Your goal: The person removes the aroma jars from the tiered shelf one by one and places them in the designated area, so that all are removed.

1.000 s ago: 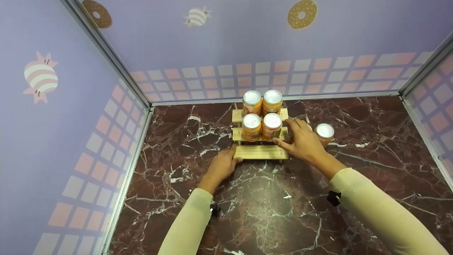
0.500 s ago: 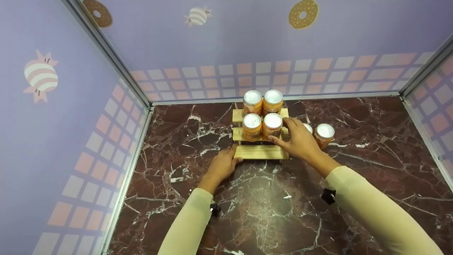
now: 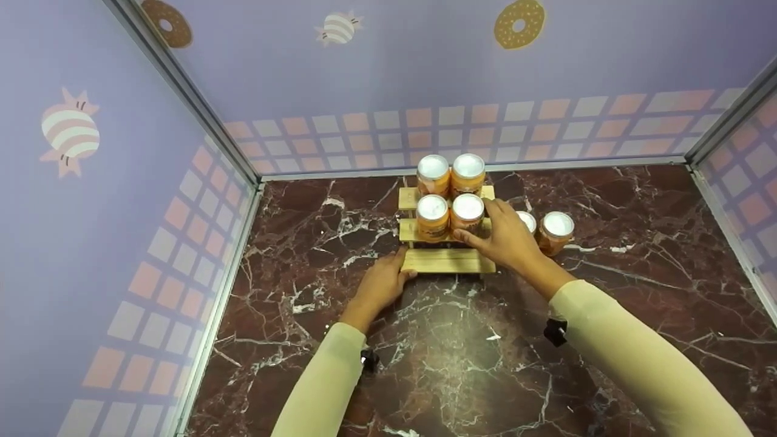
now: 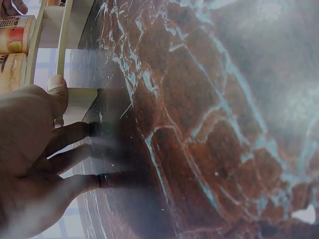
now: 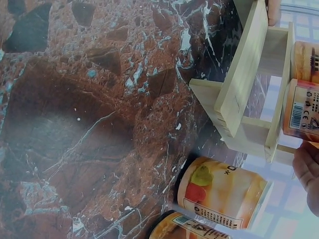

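Observation:
A stepped wooden rack (image 3: pixel 449 261) stands on the table. Two orange-labelled fruit cans sit on its top step and two on its middle step. My left hand (image 3: pixel 382 279) holds the left end of the bottom step, its thumb (image 4: pixel 58 92) at the step's edge and other fingertips close to the tabletop. At the right of the middle step, my right hand (image 3: pixel 510 237) holds a fruit can (image 3: pixel 467 218) between thumb in front and fingers at the side. In the right wrist view, fingers (image 5: pixel 306 169) touch this can (image 5: pixel 304 109) beside its barcode.
Two more fruit cans stand on the marbled table right of the rack, the outer can (image 3: pixel 556 233) and one partly behind my right hand (image 3: pixel 527 221). The back wall (image 3: pixel 364 79) rises close behind the rack. Another wall (image 3: pixel 91 212) borders the left side.
My right hand has shifted slightly left, its thumb further across the front of the can, uncovering more of the can behind it. My left hand and the rack stay nearly still.

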